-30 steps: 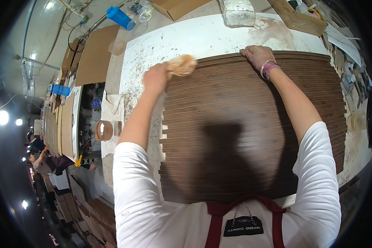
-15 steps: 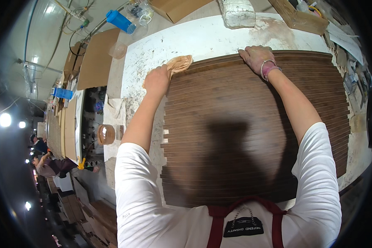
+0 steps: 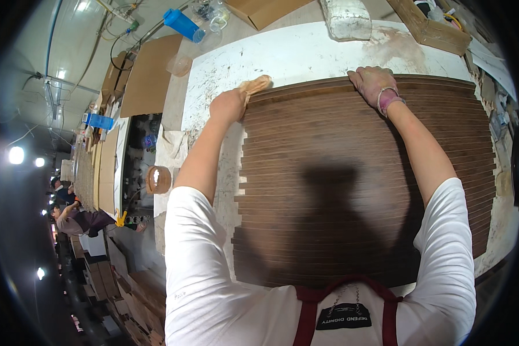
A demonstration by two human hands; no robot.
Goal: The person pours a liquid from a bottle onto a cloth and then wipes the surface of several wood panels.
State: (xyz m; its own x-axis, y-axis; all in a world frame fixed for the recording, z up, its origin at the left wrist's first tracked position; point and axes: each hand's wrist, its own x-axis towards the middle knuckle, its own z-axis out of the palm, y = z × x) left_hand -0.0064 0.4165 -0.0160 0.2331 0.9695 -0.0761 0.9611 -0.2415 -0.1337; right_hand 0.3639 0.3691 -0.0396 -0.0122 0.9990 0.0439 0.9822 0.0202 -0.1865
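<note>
Dark brown wooden strips [image 3: 328, 138] lie side by side across the worktable, their left ends uneven. At the far left corner of the strips, my left hand [image 3: 227, 107] is closed on a tan cloth [image 3: 256, 86], which bunches up past the fingers against the end of the farthest strip. My right hand [image 3: 375, 85], in a stained pinkish glove with a bracelet at the wrist, rests over the far edge of the strips. Its fingers bend down over that edge, and their tips are partly hidden.
The white, stained tabletop [image 3: 230, 57] shows beyond the strips. At the back are a wrapped white block [image 3: 346, 20], a cardboard box [image 3: 265, 11], a blue bottle [image 3: 180, 22] and a tray of odds and ends [image 3: 432, 29]. A jar [image 3: 158, 180] stands left. Other people [image 3: 72, 216] work far left.
The whole view has shifted slightly, moving everything a little to the right. The cloth under my left hand is more bunched and less of it hangs at the left side. My right hand keeps its place.
</note>
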